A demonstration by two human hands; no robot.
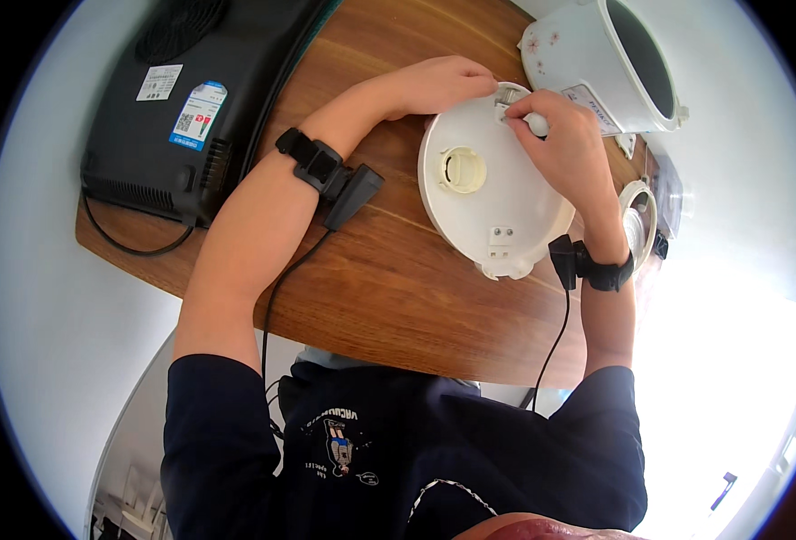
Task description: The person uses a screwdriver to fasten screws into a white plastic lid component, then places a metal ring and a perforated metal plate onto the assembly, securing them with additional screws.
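Observation:
A round white rice cooker lid (533, 202) lies on the table with its inner side up. It has a cream round fitting (463, 171) and a small bracket (501, 237) with two screws at the near edge. My left hand (443, 85) is closed on its far-left rim, most of the fingertips hidden. My right hand (571, 148) pinches a short tool with a rounded white handle (537, 124), which looks like a screwdriver. Its tip is by the hinge part (506, 95) at the lid's far edge; I cannot tell whether it touches a screw.
The white rice cooker body (565, 54) with a flower pattern lies tilted at the far right. Behind my right wrist is a round pale-rimmed part (635, 220). A large black appliance (155, 112) with vents and labels takes up the far left of the wooden table (371, 279).

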